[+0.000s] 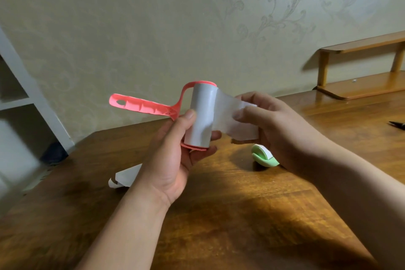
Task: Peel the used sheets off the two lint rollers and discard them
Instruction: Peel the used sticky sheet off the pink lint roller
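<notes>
Farthest out beyond the left hand's outer side stands a white shelf unit (19, 98), blurred. Nearer, just outside the left wrist, a loose peeled sheet (127, 178) lies curled on the wooden table (241, 215), partly hidden by the forearm. The left hand (175, 160) is raised above the table and clamped on the pink lint roller (153, 109): the thumb presses the front of the white roll (201, 116), and the fingers curl round behind it, their tips showing on the far side. The roll stands nearly upright, slightly tilted, and the pink handle sticks out past the thumb, up and away to the left. Between the two hands stretches a half-peeled sheet (230, 114), one end joined to the roll, the other pinched between the thumb and fingers of the right hand (274, 125). Under the right hand, the green lint roller (263, 156) lies on the table, partly hidden by the wrist. Beyond that hand's outer side sits a low wooden riser (361, 85), and a dark object (397, 125) lies at the frame's edge, too cropped to identify.
</notes>
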`<state>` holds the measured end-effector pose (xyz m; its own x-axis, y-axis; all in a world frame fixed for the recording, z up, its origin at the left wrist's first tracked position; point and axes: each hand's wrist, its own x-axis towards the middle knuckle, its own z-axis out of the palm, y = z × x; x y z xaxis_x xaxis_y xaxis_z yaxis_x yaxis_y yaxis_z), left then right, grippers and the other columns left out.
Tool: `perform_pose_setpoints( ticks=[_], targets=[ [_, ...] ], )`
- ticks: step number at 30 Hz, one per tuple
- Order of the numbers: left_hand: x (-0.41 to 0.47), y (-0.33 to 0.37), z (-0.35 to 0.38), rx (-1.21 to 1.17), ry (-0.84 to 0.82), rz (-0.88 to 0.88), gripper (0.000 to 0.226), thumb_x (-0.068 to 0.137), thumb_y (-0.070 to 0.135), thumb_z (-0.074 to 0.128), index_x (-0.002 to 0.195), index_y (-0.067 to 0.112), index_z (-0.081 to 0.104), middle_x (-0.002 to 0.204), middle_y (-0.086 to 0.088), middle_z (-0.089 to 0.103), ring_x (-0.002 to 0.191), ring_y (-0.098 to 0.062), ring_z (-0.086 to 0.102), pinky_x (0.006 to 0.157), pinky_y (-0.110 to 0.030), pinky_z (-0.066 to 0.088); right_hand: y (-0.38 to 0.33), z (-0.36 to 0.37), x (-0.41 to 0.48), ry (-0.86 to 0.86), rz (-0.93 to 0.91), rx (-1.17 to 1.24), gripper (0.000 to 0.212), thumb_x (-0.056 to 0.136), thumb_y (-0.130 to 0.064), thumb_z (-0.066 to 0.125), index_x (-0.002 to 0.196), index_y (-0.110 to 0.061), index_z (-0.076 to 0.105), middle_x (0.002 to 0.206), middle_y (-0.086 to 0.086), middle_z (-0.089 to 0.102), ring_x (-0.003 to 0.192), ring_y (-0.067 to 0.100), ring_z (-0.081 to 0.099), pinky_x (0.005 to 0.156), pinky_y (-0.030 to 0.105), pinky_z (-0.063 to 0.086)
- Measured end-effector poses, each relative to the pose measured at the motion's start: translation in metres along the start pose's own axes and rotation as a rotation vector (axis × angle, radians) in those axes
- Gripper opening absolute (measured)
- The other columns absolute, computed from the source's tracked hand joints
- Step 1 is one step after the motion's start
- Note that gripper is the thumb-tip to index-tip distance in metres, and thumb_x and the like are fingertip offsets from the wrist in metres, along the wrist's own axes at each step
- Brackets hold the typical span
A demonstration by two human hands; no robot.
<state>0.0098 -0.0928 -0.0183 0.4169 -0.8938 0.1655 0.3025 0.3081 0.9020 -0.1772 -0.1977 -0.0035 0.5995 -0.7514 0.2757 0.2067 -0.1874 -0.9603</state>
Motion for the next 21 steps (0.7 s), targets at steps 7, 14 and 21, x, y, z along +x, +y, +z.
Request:
perform_pose_setpoints(
  ticks=[7,14,21],
  targets=[
    [-0.003,-0.007,0.008,0.117,-0.030,-0.025,0.048,0.091,0.054,0.076,0.125,0.021,0.083,0.111,-0.010,0.081,0.093,-0.021,0.079,0.067,-0.038,0.065,0.006,0.004,0.002,0.022,-0.060,-0.210,0.031,0.095,-0.046,0.081,0.108,-0.018,0.079,0.102,0.011,0.082,0.098,0.038,0.076,0.081,0.051,0.061],
    [-0.003,-0.014,0.010,0.336,0.021,0.128,0.081,0.063,0.074,0.096,0.126,0.028,0.075,0.115,-0.001,0.083,0.107,-0.018,0.081,0.076,-0.030,0.064,0.009,0.009,0.000,0.057,-0.117,-0.220,0.035,0.094,-0.047,0.079,0.106,-0.015,0.078,0.096,0.014,0.080,0.090,0.040,0.076,0.073,0.061,0.062],
    [-0.004,-0.010,0.009,0.164,0.006,0.074,0.042,0.091,0.051,0.083,0.123,0.023,0.083,0.116,-0.009,0.082,0.102,-0.021,0.079,0.080,-0.036,0.066,0.003,0.005,0.000,0.006,-0.060,-0.031,0.019,0.100,-0.030,0.076,0.095,-0.011,0.074,0.104,0.027,0.074,0.088,0.043,0.070,0.071,0.046,0.053]
  ],
)
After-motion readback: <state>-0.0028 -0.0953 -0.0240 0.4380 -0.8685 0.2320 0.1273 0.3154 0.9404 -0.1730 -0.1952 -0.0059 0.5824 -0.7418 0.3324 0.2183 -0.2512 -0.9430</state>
